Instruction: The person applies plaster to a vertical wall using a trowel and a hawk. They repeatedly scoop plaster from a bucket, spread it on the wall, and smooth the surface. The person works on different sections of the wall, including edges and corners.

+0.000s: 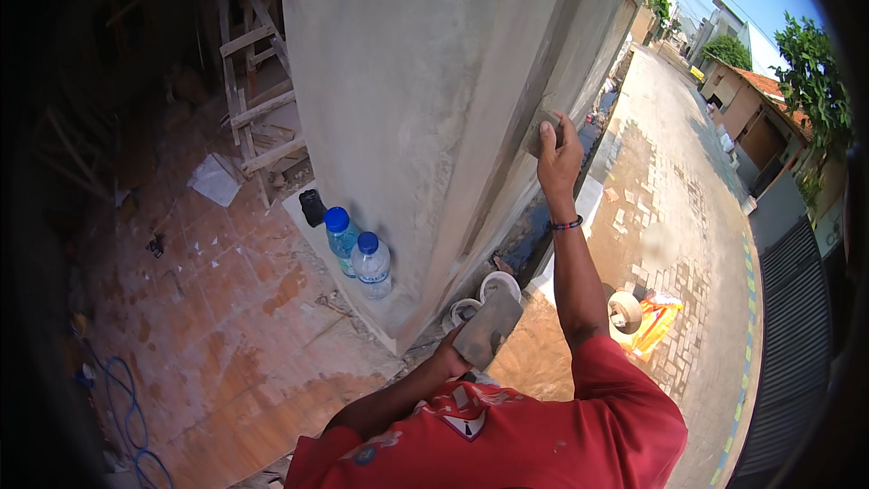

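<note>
A right hand (558, 152) presses a small grey float (539, 138) flat to the plastered pillar (434, 81), grip closed over it, while the left hand (450, 358) clasps a mortar-caked board (487, 328) low, kept within reach. Two water bottles (358, 252) stand at the base.

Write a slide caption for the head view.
Right hand presses a grey float against the grey plastered wall; left hand holds a flat grey board.

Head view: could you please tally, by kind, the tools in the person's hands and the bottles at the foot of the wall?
Plastic bottles with blue caps: 2
Flat plaster board, in the left hand: 1
Grey float block, under the right hand: 1
Total: 4
</note>
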A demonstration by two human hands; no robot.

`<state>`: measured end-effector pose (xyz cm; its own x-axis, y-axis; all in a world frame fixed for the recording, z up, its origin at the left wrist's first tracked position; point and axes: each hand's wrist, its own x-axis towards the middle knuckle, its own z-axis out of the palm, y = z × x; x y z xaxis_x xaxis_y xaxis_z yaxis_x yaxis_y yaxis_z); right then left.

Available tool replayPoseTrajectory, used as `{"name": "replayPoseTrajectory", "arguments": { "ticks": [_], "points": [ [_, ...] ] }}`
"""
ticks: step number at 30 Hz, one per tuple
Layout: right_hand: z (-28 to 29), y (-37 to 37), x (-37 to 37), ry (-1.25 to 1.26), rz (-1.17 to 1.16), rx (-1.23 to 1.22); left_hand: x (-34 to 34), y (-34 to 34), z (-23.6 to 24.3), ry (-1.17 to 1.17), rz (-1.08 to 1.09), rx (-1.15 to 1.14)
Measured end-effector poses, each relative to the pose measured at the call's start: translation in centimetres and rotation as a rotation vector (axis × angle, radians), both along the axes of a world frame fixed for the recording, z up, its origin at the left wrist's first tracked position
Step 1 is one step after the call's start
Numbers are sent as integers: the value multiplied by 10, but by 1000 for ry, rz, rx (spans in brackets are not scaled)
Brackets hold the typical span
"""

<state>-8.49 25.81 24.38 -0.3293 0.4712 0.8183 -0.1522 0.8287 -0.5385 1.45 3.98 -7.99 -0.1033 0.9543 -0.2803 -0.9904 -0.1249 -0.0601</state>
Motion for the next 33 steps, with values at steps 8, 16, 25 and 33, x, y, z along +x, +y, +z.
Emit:
{"name": "replayPoseTrajectory", "arguments": {
  "ticks": [8, 16, 25, 33],
  "points": [
    [-48, 30, 38, -59, 250, -452, -7, -11, 22, -23, 3, 54],
    [42, 1, 9, 46, 280, -178, 3, -14, 25, -60, 4, 9],
    [-116, 45, 20, -137, 103, -431, -2, -36, 30, 4, 17, -6],
    [-74, -12, 17, -86, 158, -148, 12, -30, 28, -24, 70, -117]
  ]
}}
